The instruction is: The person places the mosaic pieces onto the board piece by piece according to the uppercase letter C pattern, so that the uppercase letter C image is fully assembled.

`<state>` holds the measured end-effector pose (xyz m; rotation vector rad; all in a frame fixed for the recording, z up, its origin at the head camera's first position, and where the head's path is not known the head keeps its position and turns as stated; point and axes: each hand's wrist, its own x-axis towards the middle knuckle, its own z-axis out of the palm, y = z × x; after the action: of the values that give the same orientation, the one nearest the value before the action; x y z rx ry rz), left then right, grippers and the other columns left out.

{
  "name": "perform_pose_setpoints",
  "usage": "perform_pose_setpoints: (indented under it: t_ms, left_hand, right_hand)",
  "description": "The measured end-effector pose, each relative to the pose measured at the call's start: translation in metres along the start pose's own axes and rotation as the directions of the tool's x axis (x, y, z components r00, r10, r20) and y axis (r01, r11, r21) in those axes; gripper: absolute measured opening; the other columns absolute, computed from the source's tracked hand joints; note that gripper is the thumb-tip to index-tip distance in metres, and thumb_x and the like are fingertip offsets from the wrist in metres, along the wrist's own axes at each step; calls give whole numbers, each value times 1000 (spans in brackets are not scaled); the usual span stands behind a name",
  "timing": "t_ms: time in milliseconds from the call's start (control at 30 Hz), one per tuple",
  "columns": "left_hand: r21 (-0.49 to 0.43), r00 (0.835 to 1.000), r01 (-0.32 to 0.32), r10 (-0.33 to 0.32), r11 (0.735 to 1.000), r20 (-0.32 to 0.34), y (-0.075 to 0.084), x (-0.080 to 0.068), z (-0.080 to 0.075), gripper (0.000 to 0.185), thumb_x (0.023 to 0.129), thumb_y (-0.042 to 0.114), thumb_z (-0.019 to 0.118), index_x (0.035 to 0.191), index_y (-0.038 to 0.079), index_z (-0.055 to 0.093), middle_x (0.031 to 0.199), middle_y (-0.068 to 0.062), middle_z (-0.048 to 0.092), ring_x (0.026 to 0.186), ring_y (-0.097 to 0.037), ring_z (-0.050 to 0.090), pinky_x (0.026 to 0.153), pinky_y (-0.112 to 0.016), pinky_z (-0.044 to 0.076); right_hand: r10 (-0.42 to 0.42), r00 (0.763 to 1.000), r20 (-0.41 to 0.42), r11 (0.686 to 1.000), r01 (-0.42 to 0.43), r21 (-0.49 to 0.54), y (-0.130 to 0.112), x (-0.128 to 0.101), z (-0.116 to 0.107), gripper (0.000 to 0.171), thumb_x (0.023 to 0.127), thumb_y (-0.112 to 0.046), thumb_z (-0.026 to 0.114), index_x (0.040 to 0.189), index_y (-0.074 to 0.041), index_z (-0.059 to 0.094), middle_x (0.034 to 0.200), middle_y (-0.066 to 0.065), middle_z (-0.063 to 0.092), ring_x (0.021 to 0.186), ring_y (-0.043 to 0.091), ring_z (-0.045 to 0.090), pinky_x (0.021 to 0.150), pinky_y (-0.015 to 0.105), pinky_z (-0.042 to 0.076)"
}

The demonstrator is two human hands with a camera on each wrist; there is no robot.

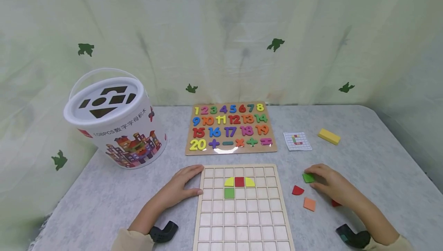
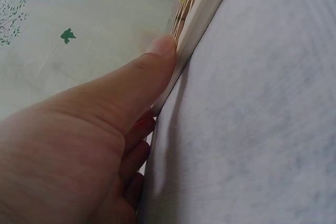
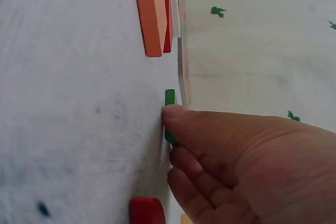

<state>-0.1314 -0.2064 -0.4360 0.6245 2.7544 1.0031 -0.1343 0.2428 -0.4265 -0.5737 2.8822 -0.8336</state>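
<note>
Head view. Right hand (image 1: 332, 183): fingers curled over a small green square wooden tile (image 1: 307, 178) lying on the grey speckled tabletop (image 1: 373, 174), pinching it at its far edge. Just inward of the grip: a red quarter-round tile (image 1: 297, 190); nearer the wrist, an orange square tile (image 1: 309, 204). Well beyond the grip: a white pattern card (image 1: 297, 141) and a yellow oblong block (image 1: 329, 136). Left hand (image 1: 181, 187): fingers extended, resting flat against the left edge of the pale wooden grid board (image 1: 242, 220), gripping nothing. Board cells just inward of that hand hold two yellow quarter-rounds flanking a red square, with a green square below. Beyond: wooden number puzzle board (image 1: 231, 128); white lidded plastic bucket (image 1: 115, 118).

Left wrist view. Thumb (image 2: 152, 66) pressed against the board's rim (image 2: 202, 19); the other fingers lie against the same edge below it.

Right wrist view. Thumb tip (image 3: 173, 115) on the green tile (image 3: 170, 98), fingers bent beneath. Orange tile (image 3: 151, 14) lies away from the grip; a red piece (image 3: 147, 211) sits under the fingers.
</note>
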Motion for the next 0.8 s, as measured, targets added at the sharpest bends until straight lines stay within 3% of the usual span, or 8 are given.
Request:
perform_pose_setpoints:
  t_ms: [167, 300, 500, 800]
  left_hand:
    - [14, 1000, -1, 2, 1000, -2, -1, 0, 0, 68, 70, 47, 57, 128, 22, 33, 128, 8, 30, 118, -14, 22, 94, -42, 20]
    - [22, 1000, -6, 6, 1000, -5, -1, 1, 1, 68, 69, 47, 57, 128, 23, 34, 128, 9, 30, 118, -14, 22, 94, -41, 21]
    - [20, 1000, 0, 0, 1000, -8, -1, 1, 1, 67, 69, 48, 57, 127, 23, 34, 128, 10, 30, 118, -14, 22, 93, -42, 21]
    - [0, 1000, 6, -6, 1000, -5, 0, 0, 1, 67, 70, 47, 57, 128, 24, 33, 128, 9, 30, 118, -15, 22, 93, -43, 20]
  right_hand:
    - [40, 999, -7, 999, -40, -25, -2, 1, 0, 31, 68, -14, 66, 98, -13, 58, 93, -3, 50, 87, 14, 47, 75, 33, 43]
    - [42, 999, -33, 999, -42, 11, -8, 1, -2, 30, 70, -18, 65, 99, -14, 56, 94, -4, 49, 84, 13, 47, 71, 31, 43]
    - [-4, 998, -61, 997, 8, 73, -33, 0, -6, 33, 73, -26, 62, 104, -18, 52, 100, -8, 49, 87, 12, 47, 71, 30, 43]
    - [-149, 980, -130, 983, 161, 88, -73, 7, -1, 34, 72, -18, 64, 104, -22, 53, 100, -15, 46, 90, 6, 45, 71, 27, 44]
